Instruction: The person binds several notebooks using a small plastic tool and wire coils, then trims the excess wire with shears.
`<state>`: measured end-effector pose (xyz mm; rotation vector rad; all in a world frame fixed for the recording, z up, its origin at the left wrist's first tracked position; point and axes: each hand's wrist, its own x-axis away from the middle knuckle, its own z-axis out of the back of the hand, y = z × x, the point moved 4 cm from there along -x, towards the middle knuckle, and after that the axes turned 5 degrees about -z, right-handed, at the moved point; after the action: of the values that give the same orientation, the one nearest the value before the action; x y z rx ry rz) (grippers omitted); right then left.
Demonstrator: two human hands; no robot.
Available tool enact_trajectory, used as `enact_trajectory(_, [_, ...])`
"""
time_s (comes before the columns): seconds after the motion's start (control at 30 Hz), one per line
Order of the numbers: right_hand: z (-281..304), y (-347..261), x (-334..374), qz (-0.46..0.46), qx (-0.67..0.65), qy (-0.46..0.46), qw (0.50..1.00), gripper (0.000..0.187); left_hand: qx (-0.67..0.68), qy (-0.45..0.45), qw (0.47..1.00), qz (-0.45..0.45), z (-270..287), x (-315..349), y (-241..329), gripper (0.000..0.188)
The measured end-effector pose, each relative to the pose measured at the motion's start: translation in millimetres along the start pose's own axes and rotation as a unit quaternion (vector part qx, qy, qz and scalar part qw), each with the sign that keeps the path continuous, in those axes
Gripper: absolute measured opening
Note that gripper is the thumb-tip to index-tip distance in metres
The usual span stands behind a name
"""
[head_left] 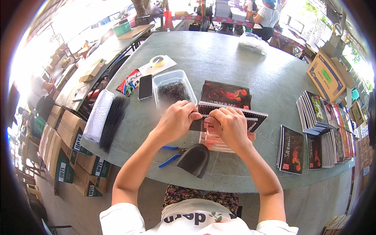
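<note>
Nearest: blue-handled pliers and black curved plastic piece on grey round surface. Left hand and right hand both clenched on spine edge of black-covered spiral notebook, atop a notebook stack mid-surface. Beyond: clear plastic tub of black wire coils, black smartphone.

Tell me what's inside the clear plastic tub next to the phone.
The clear plastic tub holds a heap of small dark wire pieces. The left hand covers its near edge, so what lies there is hidden.
</note>
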<state>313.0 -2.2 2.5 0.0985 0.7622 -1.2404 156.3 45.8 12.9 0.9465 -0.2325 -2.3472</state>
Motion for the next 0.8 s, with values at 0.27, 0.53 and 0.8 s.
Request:
enact_trajectory(0.27, [-3.2, 0.8, -0.7, 0.027, 0.005, 0.003, 1.0, 0.019, 0.011, 0.051, 0.998, -0.025, 3.2, 1.5, 4.4, 0.015])
enact_trajectory(0.53, [-0.4, 3.1, 2.0, -0.001, -0.041, 0.046, 0.998, 0.025, 0.066, -0.024, 0.997, -0.027, -4.0, -5.4, 0.8, 0.024])
enact_trajectory(0.8, [-12.7, -1.7, -0.9, 0.021, -0.077, 0.079, 0.994, 0.024, -0.068, -0.29, 0.954, -0.018, 2.9, 109.3, 0.2, 0.037])
